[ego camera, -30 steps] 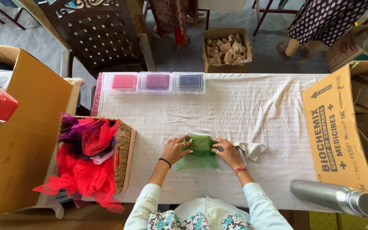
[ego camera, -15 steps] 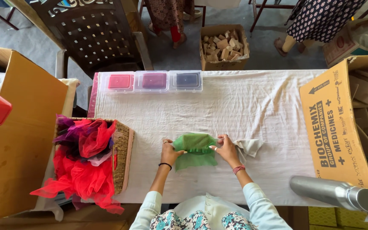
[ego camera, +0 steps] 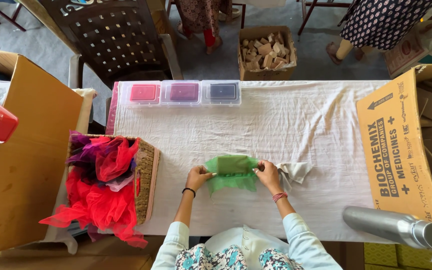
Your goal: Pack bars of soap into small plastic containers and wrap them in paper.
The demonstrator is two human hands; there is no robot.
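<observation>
Two hands, your left hand (ego camera: 197, 177) and right hand (ego camera: 268, 173), pinch the green net pouch (ego camera: 231, 171) flat on the tabletop (ego camera: 296, 120), mid-fold; next, keep both grips closed and its edges aligned.

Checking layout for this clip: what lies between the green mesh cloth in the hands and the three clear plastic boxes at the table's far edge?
Only bare white tablecloth, in the head view, between the green mesh cloth and the clear plastic boxes.
</observation>
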